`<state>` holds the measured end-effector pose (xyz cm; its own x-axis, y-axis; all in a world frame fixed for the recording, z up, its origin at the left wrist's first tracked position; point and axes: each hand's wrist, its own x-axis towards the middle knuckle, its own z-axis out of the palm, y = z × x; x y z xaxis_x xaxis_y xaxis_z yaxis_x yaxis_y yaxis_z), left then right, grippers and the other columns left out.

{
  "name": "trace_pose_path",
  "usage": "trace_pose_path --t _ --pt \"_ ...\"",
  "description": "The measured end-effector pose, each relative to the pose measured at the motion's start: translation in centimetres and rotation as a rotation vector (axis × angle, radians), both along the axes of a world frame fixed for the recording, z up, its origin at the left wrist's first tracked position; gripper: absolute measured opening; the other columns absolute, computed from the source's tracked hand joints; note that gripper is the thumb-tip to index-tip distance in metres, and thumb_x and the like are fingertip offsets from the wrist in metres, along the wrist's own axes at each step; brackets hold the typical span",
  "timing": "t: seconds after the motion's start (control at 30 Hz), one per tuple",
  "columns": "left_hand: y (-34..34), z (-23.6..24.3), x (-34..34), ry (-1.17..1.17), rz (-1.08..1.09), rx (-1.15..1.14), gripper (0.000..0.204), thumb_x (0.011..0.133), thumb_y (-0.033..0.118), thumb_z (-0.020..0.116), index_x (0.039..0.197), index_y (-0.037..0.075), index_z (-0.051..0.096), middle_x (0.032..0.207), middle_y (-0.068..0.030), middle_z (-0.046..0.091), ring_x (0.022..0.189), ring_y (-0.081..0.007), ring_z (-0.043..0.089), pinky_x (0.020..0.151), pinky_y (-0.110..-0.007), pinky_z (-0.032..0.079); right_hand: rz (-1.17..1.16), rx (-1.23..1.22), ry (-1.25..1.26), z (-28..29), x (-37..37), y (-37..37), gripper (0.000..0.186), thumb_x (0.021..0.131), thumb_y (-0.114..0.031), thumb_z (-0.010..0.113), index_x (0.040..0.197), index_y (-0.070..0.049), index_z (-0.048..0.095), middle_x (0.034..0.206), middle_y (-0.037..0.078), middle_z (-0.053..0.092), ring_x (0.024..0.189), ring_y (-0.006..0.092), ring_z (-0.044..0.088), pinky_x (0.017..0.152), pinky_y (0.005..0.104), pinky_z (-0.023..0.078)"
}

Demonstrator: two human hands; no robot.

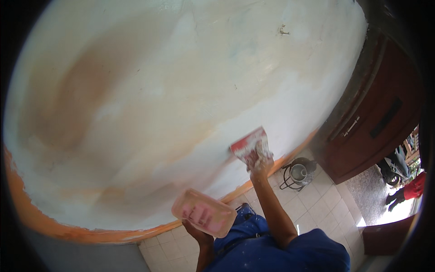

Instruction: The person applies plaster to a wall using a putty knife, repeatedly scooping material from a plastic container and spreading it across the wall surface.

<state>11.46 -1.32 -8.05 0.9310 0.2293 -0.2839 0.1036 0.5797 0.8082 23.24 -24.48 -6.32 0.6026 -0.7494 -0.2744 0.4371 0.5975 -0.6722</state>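
Note:
My right hand [260, 162], smeared with white, grips a wide red putty spreader [249, 143] coated with white filler. The spreader's edge is at the pale wall [213, 113], low on its right side. Wrapped under a rectangular pinkish plastic tub [205, 213] is my left hand [195, 231], its fingers partly hidden by the tub. The tub tilts, with whitish and pink patches on it, and stands a little apart from the wall. White filler covers much of the wall's lower part, with beige and orange-tinted patches above.
An orange band [68, 232] runs along the wall's foot above the tiled floor [317, 199]. A round metal pot on a dark stand [297, 174] stands on the tiles at the right. Beyond it, a brown door [380, 109] opens outdoors, where a person's red sleeve [414, 187] shows.

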Motion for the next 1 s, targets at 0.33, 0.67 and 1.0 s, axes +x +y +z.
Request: trace_pose_path --t 0.33,0.67,1.0 --pt "0.3 0.0 0.5 0.019 0.01 0.115 0.075 0.084 0.067 0.044 0.136 0.016 0.029 0.128 -0.0105 0.041 0.117 -0.0328 0.045 0.091 -0.05 0.044 0.001 -0.157 -0.401 14.9 1.3 2.5 0.019 0.084 -0.013 0.068 0.089 -0.001 0.054 0.074 0.001 0.056 0.059 0.0098 0.056 0.047 0.0236 0.046" --pt "-0.3 0.3 0.3 0.035 0.021 0.047 0.062 0.09 0.059 0.039 0.134 0.016 0.031 0.125 -0.0101 0.041 0.11 -0.0339 0.048 0.086 -0.048 0.047 0.103 -0.112 -0.123 6.8 2.4 1.5 0.026 0.084 -0.025 0.069 0.082 -0.004 0.054 0.063 0.003 0.053 0.041 0.0112 0.045 0.033 0.0273 0.035" --pt "0.4 0.1 0.5 0.03 0.002 0.042 0.065 0.088 0.06 0.041 0.134 0.017 0.031 0.127 -0.0098 0.041 0.114 -0.032 0.046 0.089 -0.048 0.045 -0.057 -0.19 -0.304 10.6 0.2 1.5 0.024 0.08 -0.02 0.073 0.084 -0.003 0.057 0.068 0.0 0.055 0.047 0.0049 0.045 0.039 0.0204 0.036"
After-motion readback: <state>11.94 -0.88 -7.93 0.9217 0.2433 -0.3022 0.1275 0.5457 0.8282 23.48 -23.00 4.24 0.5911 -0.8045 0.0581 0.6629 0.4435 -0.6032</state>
